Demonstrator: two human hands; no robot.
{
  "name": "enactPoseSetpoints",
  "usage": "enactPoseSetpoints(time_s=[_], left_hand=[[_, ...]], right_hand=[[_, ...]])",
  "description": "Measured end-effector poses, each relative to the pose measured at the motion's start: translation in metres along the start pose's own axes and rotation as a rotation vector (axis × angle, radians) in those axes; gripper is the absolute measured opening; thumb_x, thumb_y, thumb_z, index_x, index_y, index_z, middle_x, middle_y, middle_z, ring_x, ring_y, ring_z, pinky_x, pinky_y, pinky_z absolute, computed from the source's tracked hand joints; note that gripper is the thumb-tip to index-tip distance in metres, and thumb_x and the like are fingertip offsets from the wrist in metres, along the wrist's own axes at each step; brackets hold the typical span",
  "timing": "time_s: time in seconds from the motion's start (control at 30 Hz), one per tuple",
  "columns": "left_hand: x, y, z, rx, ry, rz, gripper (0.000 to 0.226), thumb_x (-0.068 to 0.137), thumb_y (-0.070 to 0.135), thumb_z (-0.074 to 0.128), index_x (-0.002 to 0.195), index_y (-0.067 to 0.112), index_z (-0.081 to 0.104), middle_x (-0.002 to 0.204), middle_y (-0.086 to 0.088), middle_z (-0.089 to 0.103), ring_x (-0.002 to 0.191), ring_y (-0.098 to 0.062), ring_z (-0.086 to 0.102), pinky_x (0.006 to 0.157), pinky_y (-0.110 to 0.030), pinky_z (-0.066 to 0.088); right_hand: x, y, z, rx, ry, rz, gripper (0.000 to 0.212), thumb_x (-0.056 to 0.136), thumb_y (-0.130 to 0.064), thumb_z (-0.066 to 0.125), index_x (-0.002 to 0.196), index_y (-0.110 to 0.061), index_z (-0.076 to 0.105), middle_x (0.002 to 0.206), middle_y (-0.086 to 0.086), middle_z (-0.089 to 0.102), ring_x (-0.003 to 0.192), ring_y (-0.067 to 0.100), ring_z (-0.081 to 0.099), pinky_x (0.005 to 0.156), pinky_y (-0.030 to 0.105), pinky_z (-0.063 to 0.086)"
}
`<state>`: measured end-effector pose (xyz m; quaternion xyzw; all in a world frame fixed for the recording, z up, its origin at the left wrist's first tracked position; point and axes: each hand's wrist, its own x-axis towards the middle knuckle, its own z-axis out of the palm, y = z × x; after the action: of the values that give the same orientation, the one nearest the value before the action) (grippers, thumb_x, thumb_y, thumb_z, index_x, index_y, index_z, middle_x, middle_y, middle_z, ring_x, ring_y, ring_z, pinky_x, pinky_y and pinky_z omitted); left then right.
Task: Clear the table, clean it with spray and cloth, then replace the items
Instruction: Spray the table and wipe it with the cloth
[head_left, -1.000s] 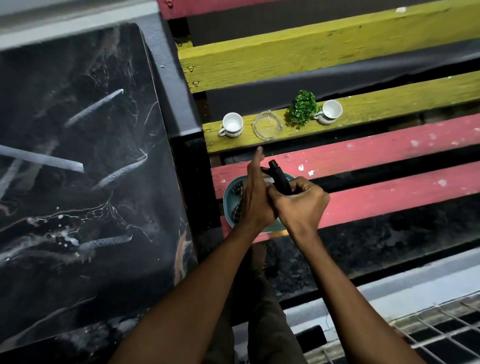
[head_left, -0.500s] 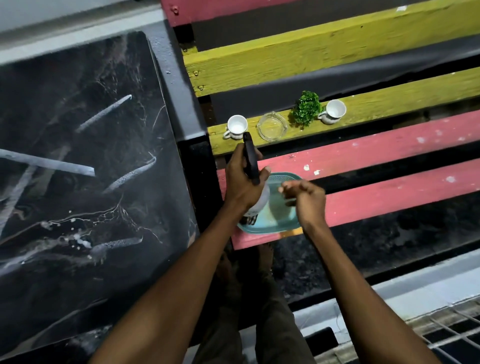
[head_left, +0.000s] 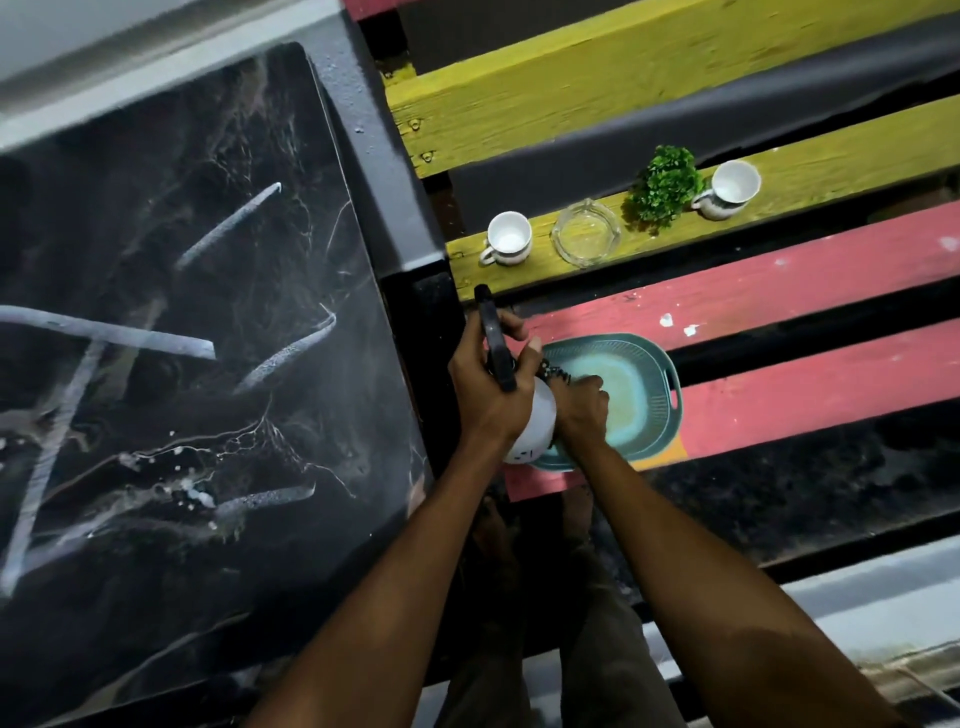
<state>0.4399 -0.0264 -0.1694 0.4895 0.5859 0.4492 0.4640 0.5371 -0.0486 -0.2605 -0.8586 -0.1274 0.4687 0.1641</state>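
While the left hand (head_left: 488, 387) curls its fingers around the white spray bottle with a black top (head_left: 532, 421), the right hand (head_left: 579, 410) reaches just beside it, fingers bent inside the teal plastic basket (head_left: 654, 374); its hold cannot be told.

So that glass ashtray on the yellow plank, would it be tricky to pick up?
Probably somewhat. The glass ashtray looks thick-walled, so likely heavy for its size and stiff. Its smooth, shiny surface could be slippery. It sits low and wide on the yellow plank, so it seems unlikely to tip, but may chip if dropped.
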Motion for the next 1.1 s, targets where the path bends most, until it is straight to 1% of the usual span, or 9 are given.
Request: enactPoseSetpoints(time_s=[0.1,0.23,0.4,0.53,0.63,0.77,0.93,1.0,1.1], left_hand=[[-0.002,-0.004,-0.007,0.012,0.009,-0.017,0.018,0.081,0.006,0.068,0.096,0.004,0.059,0.086,-0.011,0.064,0.074,-0.022,0.061,0.066,-0.042,0.053],[-0.007,-0.006,-0.013,0.077,-0.02,0.03,0.02,0.079,-0.002,0.068,0.095,0.003,0.058,0.088,-0.003,0.062,0.082,-0.021,0.063,0.074,-0.032,0.053],[-0.011,-0.009,-0.017,0.093,-0.029,-0.019,0.02,0.08,0.003,0.07,0.096,0.008,0.058,0.091,-0.011,0.065,0.078,-0.036,0.065,0.071,-0.041,0.054],[-0.014,0.0,-0.018,0.09,-0.031,-0.028,0.024,0.079,0.002,0.068,0.093,0.017,0.056,0.09,-0.004,0.063,0.078,-0.03,0.064,0.072,-0.031,0.053],[-0.018,0.014,-0.016,0.112,-0.046,-0.037,0.029,0.077,-0.005,0.07,0.093,0.014,0.056,0.088,0.005,0.06,0.076,-0.01,0.06,0.074,-0.016,0.049],[-0.027,0.043,-0.016,0.121,-0.075,-0.003,0.027,0.077,-0.007,0.07,0.094,0.011,0.058,0.088,-0.001,0.061,0.076,0.001,0.058,0.074,-0.011,0.046],[-0.043,0.09,-0.023,0.131,-0.061,0.031,0.03,0.077,-0.006,0.07,0.098,0.014,0.062,0.093,0.0,0.063,0.082,0.005,0.058,0.079,-0.012,0.044],[-0.052,0.112,-0.03,0.143,-0.014,0.095,0.035,0.076,-0.007,0.07,0.097,0.02,0.061,0.094,-0.002,0.061,0.087,0.005,0.058,0.081,-0.011,0.043],[-0.065,0.14,-0.046,0.114,0.084,0.11,0.023,0.08,-0.003,0.07,0.1,0.007,0.063,0.096,-0.01,0.064,0.091,-0.011,0.064,0.081,-0.024,0.05]], right_hand=[[-0.009,0.003,-0.001,-0.03,0.008,-0.082,0.064,0.08,-0.047,0.069,0.122,-0.002,0.051,0.126,0.022,0.059,0.118,0.043,0.056,0.089,0.045,0.046],[-0.015,0.006,0.0,-0.166,-0.144,-0.164,0.094,0.052,-0.074,0.062,0.124,-0.013,0.063,0.119,0.014,0.069,0.115,0.038,0.061,0.088,0.04,0.052],[-0.009,-0.003,-0.006,-0.058,-0.074,-0.082,0.035,0.083,-0.029,0.058,0.104,-0.005,0.073,0.107,0.023,0.07,0.11,0.044,0.06,0.085,0.038,0.048],[-0.012,0.003,-0.031,0.267,-0.012,0.156,0.028,0.09,-0.014,0.049,0.102,0.0,0.07,0.107,0.019,0.071,0.094,0.038,0.066,0.086,0.043,0.057],[-0.026,0.006,-0.052,0.71,-0.15,0.223,0.028,0.086,-0.012,0.043,0.093,-0.005,0.07,0.095,0.011,0.074,0.084,0.03,0.07,0.076,0.039,0.06],[-0.077,-0.017,-0.095,0.957,-0.282,0.196,0.014,0.058,-0.013,0.04,0.066,-0.015,0.052,0.066,0.003,0.064,0.068,0.024,0.058,0.064,0.029,0.046],[-0.12,-0.042,-0.123,0.959,-0.486,0.064,0.037,0.096,-0.019,0.042,0.083,-0.003,0.073,0.081,0.012,0.074,0.068,0.026,0.071,0.067,0.03,0.057],[-0.141,-0.056,-0.129,0.863,-0.556,0.013,0.031,0.095,-0.023,0.052,0.097,0.0,0.072,0.093,0.017,0.074,0.073,0.027,0.072,0.067,0.03,0.059],[-0.174,-0.075,-0.133,0.662,-0.572,-0.143,0.049,0.074,-0.029,0.075,0.113,-0.001,0.072,0.116,0.024,0.07,0.089,0.033,0.069,0.077,0.038,0.057]])
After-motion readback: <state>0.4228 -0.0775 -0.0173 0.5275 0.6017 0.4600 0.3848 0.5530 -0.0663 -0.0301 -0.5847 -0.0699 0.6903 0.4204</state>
